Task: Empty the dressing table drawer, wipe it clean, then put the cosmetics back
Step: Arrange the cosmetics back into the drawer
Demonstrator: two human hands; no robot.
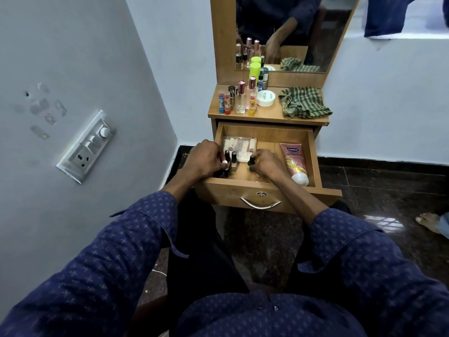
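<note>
The wooden drawer of the dressing table is pulled out. Inside lie a clear plastic case of small items at the back left and a pink lotion tube on the right. Small nail polish bottles with dark caps stand at the front left. My left hand grips one or more of these bottles, a white cap showing at its fingers. Just to their right, my right hand pinches a dark-capped bottle. On the tabletop stand perfume bottles, lip balms, a white jar and a striped green cloth.
A mirror rises behind the tabletop, with a green-capped bottle in front of it. A wall with a switch panel is close on the left. Dark tiled floor lies to the right, where another person's foot shows.
</note>
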